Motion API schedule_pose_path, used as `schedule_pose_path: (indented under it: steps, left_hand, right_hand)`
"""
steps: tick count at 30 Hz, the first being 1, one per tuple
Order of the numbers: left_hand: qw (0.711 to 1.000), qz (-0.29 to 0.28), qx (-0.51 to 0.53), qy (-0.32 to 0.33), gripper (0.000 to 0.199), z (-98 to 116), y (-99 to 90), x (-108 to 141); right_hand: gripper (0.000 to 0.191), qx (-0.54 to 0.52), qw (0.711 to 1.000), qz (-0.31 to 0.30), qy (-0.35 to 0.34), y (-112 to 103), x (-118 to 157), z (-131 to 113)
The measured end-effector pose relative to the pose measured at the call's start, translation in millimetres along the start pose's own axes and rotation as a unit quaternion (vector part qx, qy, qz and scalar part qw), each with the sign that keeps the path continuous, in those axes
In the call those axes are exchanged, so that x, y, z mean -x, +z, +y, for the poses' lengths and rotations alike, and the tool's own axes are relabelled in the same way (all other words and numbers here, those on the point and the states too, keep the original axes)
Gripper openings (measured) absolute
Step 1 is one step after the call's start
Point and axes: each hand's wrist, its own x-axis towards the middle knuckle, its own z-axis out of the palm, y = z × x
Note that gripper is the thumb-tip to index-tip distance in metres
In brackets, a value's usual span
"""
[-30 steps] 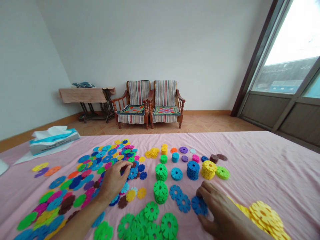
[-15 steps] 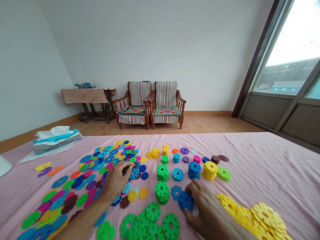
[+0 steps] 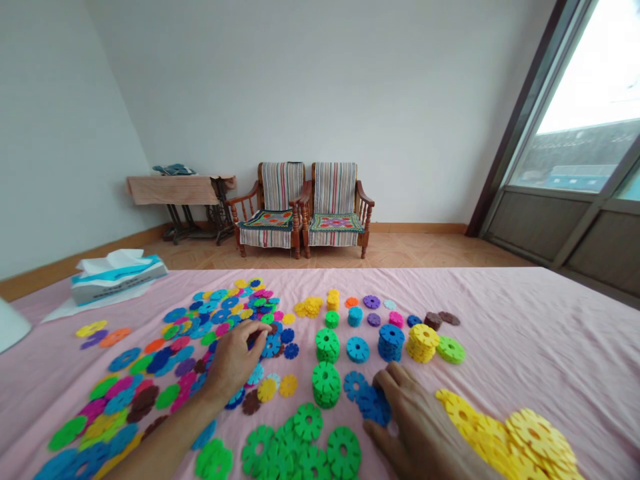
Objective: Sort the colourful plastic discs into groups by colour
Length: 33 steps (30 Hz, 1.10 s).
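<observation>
My left hand (image 3: 239, 357) hovers low over the multicoloured notched discs (image 3: 187, 360), thumb and fingertips pressed together; anything between them is too small to make out. My right hand (image 3: 410, 413) rests on the cloth, thumb and fingers spread around dark blue discs (image 3: 374, 405) that lie beside a lighter blue disc (image 3: 355, 385). Just beyond stand a blue stack (image 3: 391, 341), a yellow stack (image 3: 423, 343) and two green stacks, the nearer (image 3: 326, 384) left of the lighter blue disc.
Loose green discs (image 3: 309, 423) lie at the front edge, with a yellow pile (image 3: 535, 433) at right. A tissue box (image 3: 119, 275) sits at the far left of the pink cloth (image 3: 520, 333). Smaller stacks and single discs line the back.
The dark blue discs under my right hand have shifted and look more spread out, with the thumb slightly further left. My left hand keeps its pose. The view has moved slightly.
</observation>
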Motion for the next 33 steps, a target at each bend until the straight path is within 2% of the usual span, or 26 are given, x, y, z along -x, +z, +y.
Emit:
schedule_pose_path:
  steps: [8,17,21,33]
  left_hand:
    - [1.0,0.005,0.0,0.006,0.022,-1.0,-0.2,1.2]
    - [1.0,0.002,-0.007,0.01,0.023,2.8,-2.0,0.1]
    - [1.0,-0.004,-0.006,0.006,0.023,3.3,-2.0,-0.3]
    - [1.0,-0.01,-0.008,0.004,0.022,1.1,-1.3,-0.2]
  right_hand:
    - [0.022,-0.04,0.999,0.004,-0.013,6.4,-2.4,5.8]
    - [0.019,-0.173,0.982,-0.066,0.018,-27.4,-2.2,26.3]
    - [0.016,-0.161,0.985,-0.058,0.013,-30.6,-1.6,28.5]
    - [0.02,-0.132,0.988,-0.072,-0.035,-20.7,2.3,37.8]
